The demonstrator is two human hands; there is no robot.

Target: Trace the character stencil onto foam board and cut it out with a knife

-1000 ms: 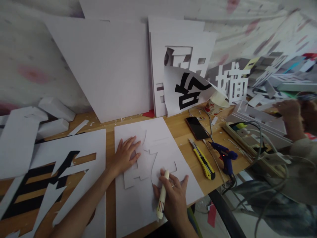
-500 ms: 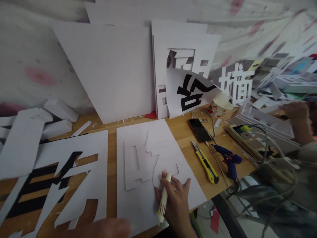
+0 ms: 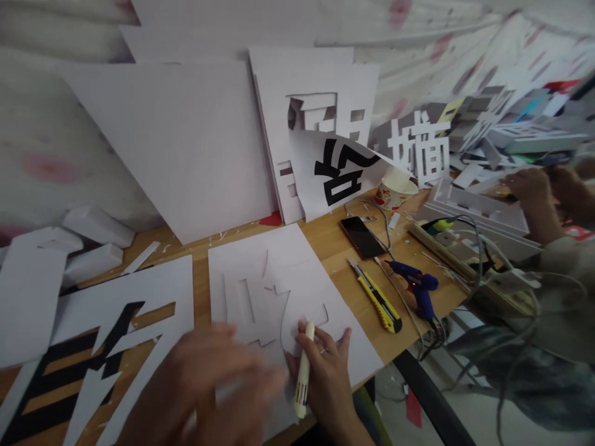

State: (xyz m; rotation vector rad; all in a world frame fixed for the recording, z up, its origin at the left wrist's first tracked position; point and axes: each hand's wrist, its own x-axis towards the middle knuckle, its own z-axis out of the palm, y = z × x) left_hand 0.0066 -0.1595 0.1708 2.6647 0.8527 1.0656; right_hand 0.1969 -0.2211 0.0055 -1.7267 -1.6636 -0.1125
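My right hand [image 3: 325, 365] holds a cream multicolour pen [image 3: 303, 371] between its fingers and rests on a white sheet [image 3: 320, 272]. That sheet has character-shaped cut lines, and a cut white piece [image 3: 235, 310] lies at its left part. Blurred by motion, my left hand [image 3: 204, 378] hovers over the sheet's lower left, fingers stretched and apart, with nothing seen in them. Left of it lies a white cut-out stencil sheet [image 3: 179, 272] with black strokes beneath.
A yellow utility knife [image 3: 379, 300], a phone [image 3: 362, 236] and a blue glue gun [image 3: 416, 285] lie to the right. White boards [image 3: 186, 136] lean at the back beside a printed sheet [image 3: 307, 179]. A paper cup [image 3: 395, 189] stands nearby. Another person's hands [image 3: 534, 192] work at far right.
My left hand has come up from the bottom edge and moved right, over the sheet. My right hand keeps the pen in about the same place. The view has turned slightly.
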